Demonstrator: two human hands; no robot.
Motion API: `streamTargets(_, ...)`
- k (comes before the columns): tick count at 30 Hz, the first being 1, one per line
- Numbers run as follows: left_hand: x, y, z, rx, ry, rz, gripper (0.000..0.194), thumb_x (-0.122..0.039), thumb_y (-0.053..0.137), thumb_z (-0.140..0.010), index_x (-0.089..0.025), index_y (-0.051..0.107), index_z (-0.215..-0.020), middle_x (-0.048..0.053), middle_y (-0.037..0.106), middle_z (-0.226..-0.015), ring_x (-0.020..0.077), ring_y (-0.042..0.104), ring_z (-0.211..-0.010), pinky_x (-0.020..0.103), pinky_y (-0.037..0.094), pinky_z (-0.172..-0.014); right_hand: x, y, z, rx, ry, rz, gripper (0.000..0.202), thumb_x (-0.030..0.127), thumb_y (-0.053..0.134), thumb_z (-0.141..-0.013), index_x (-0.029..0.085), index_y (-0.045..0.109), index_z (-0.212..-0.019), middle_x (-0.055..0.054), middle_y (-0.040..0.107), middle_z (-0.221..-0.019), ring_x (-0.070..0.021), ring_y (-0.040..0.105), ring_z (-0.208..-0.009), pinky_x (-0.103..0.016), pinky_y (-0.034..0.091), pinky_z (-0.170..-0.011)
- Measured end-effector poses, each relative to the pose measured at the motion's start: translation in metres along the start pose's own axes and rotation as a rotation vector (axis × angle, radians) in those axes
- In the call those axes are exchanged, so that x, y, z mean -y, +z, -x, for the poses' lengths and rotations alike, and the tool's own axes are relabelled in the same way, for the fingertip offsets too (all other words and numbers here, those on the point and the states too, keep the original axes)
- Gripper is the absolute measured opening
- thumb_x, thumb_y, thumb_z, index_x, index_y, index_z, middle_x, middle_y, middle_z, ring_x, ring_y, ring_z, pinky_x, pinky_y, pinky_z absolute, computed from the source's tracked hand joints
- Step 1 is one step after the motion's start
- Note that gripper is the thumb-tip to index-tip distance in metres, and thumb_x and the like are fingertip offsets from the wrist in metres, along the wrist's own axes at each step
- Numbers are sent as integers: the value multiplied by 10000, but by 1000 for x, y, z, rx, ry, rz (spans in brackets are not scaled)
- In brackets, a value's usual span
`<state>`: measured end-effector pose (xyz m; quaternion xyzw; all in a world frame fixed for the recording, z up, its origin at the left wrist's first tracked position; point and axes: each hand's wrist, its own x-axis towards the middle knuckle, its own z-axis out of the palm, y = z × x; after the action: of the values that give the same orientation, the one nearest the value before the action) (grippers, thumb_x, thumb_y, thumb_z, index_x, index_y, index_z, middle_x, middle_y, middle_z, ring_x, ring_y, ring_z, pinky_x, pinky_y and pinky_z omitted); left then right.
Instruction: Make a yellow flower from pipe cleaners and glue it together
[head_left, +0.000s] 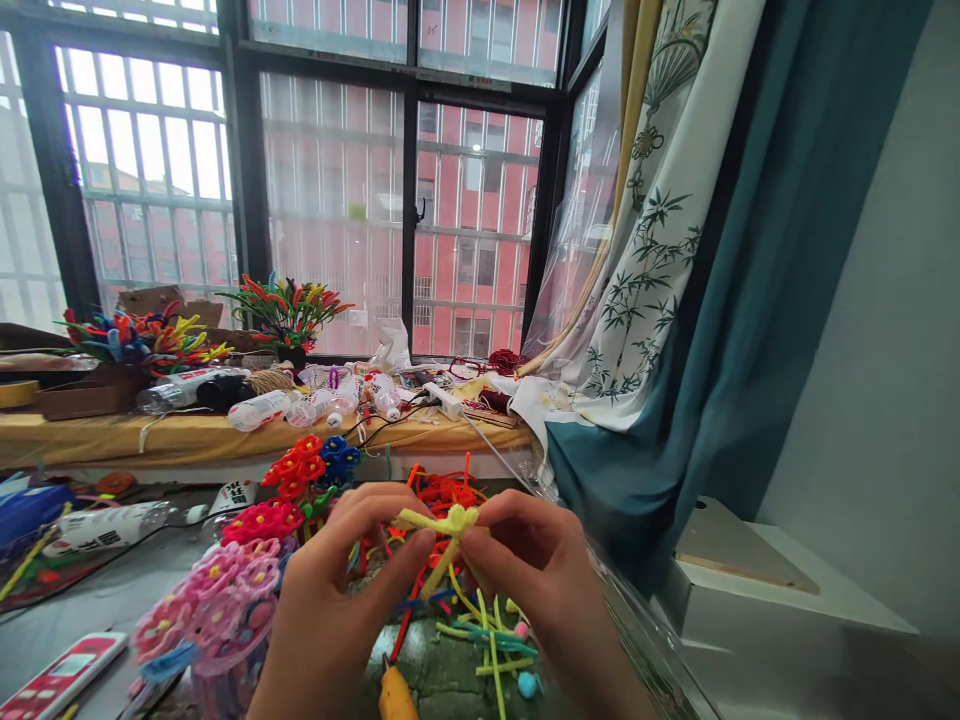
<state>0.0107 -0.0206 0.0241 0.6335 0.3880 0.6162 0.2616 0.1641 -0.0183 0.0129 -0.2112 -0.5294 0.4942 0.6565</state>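
Observation:
Both hands are raised over the work surface, around a small yellow pipe-cleaner piece [456, 520] with a rounded knot and loose ends. My left hand [352, 590] pinches near its left end with thumb and forefinger. On the other side, my right hand [536, 575] grips it by the knot with thumb and fingertips. Beneath them lie loose yellow and teal pipe cleaners [495, 640], and a red heap [442, 490] sits behind. An orange-handled tool [396, 692] points upward at the bottom edge.
Pink pipe-cleaner flowers [225, 590] stand left of my left hand, with red flowers [298, 466] behind. A red and white device [67, 680] lies at the lower left. Bottles [262, 410] and a power strip [444, 400] crowd the window ledge. Curtains [622, 470] hang at the right.

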Motion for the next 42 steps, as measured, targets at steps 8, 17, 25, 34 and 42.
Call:
streamTargets(8, 9, -1, 0, -107, 416, -108, 98, -269, 732, -849, -355, 758, -886, -48, 640, -901, 152, 572, -853, 256, 427, -761, -1, 11, 1, -60, -23, 107, 219, 289, 831, -743, 166, 653, -705, 49, 593, -554, -70, 515, -492, -169, 420, -494)
streamTargets(17, 21, -9, -7, 191, 266, 273, 75, -414, 790, -795, -346, 797, -764, -23, 529, -753, 136, 521, -737, 233, 423, -636, 0, 15, 2, -5, 74, 24, 225, 322, 796, -753, 170, 643, -686, 44, 591, -529, -74, 498, -455, -183, 436, -476)
streamTargets(25, 3, -13, -5, 136, 185, 2, 142, -203, 777, -711, -281, 726, -604, -26, 471, -732, 151, 484, -715, 284, 356, -651, 0, 9, 2, 57, 130, 18, 264, 337, 855, -688, 165, 656, -660, 30, 610, -534, -82, 512, -458, -192, 438, -461)
streamTargets(34, -3, -14, -3, 106, 206, -111, 137, -199, 725, -738, -267, 673, -631, -41, 569, -755, 143, 534, -733, 271, 368, -652, 4, 5, 1, 128, 116, 82, 203, 281, 834, -709, 160, 673, -681, 34, 595, -541, -79, 506, -455, -185, 437, -447)
streamTargets(42, -5, -25, -8, 173, 341, -301, 147, -265, 759, -775, -298, 697, -646, -53, 619, -712, 141, 587, -689, 238, 426, -616, 7, 5, 5, 138, 61, 258, 162, 290, 778, -785, 175, 691, -711, 21, 624, -604, -106, 586, -549, -215, 487, -547)
